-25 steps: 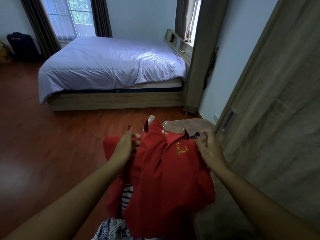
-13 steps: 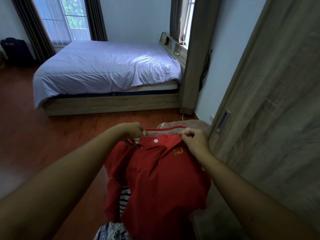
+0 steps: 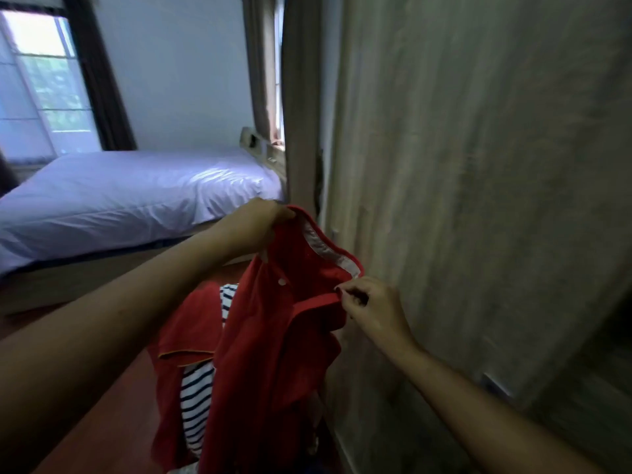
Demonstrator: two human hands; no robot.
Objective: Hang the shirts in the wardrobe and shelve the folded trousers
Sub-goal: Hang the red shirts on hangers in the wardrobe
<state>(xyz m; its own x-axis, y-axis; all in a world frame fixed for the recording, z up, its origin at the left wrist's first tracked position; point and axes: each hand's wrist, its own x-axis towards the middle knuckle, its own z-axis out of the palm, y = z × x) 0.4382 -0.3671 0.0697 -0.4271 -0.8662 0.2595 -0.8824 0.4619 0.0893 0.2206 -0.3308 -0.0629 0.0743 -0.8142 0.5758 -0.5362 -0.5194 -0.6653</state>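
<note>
Since half a second ago the view has swung up and to the right, so the wardrobe door [image 3: 478, 200] now fills the right half of the picture. The red shirt [image 3: 273, 354] has been lifted and its neck pulled open between the two hands. The door looks closed, a flat wooden face just right of the shirt; no rail, shelf or hanger shows. The bed [image 3: 136, 193] lies well behind, past the left arm. The red shirt hangs free, carried only by the hands. Its body drops straight down in front of a striped shirt [image 3: 198, 405], which shows below and to the left; what holds that one I cannot tell. The left hand [image 3: 260, 220] is the farther and higher one, with its fingers curled round the far end of the collar [image 3: 328, 248]. The right hand [image 3: 372, 309] is nearer and lower, pinches the near end between thumb and fingertips, and is the one closest to the door. So the collar's long line runs away from the person, up and leftward, roughly alongside the door rather than toward it. A white button [image 3: 282, 282] sits on the shirt front between the hands. The next move probably calls for a hanger fed through that open neck and for the door to be opened, and the right hand is better placed for that.
</note>
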